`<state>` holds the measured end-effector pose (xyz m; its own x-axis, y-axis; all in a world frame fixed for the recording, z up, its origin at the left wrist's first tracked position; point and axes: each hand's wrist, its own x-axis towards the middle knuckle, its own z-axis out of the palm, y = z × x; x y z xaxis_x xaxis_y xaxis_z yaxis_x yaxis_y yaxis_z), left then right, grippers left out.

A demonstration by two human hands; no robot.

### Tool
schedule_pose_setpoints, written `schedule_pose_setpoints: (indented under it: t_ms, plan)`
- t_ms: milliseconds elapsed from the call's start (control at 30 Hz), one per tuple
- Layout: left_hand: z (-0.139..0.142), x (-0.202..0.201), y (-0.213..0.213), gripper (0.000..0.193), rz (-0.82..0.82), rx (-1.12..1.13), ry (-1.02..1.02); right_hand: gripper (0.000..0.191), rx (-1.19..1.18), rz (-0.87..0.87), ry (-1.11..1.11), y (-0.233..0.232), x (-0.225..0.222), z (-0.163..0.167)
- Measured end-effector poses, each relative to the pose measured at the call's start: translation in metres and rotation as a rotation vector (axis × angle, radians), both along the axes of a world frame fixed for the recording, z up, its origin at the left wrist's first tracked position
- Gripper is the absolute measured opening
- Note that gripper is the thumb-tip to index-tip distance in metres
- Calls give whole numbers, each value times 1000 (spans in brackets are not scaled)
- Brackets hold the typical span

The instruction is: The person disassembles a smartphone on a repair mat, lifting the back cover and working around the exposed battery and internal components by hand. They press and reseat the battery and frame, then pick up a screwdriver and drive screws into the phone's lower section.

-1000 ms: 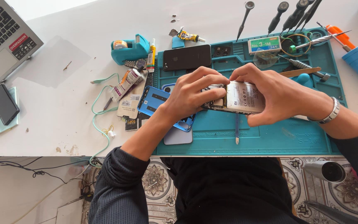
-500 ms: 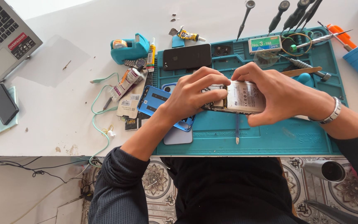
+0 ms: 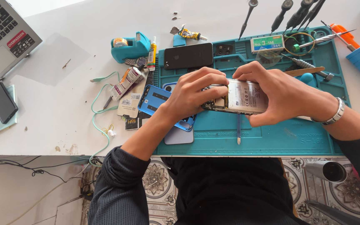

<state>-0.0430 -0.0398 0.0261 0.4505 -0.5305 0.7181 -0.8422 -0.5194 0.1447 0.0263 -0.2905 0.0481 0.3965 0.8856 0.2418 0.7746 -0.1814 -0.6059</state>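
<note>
Both hands, left hand (image 3: 196,93) and right hand (image 3: 282,93), wrapped tight around an open phone (image 3: 240,97) with its back off, just above the blue-green mat (image 3: 271,139), black phone (image 3: 188,56) at eleven o'clock, blue phone cover (image 3: 155,100) at nine o'clock.

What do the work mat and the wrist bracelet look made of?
Work mat: looks like silicone or soft rubber, matte teal, with moulded compartments and raised lettering along its edge. Bracelet on the right wrist: likely metal, silvery and glossy, with segmented links; plated plastic cannot be ruled out.
</note>
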Motion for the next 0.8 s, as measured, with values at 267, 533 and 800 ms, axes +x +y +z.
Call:
schedule_pose_setpoints:
  t_ms: [267, 533, 800]
  plan:
    - [-2, 7, 8, 32, -6, -87, 62, 91, -48, -129, 35, 1, -4, 5]
    - [2, 4, 5, 28, 57, -15, -19, 90, -15, -71, 49, 0, 0, -1]
    - [12, 5, 20, 26, 204, -68, -149, 92, 140, -101, -129, -7, 22, -12]
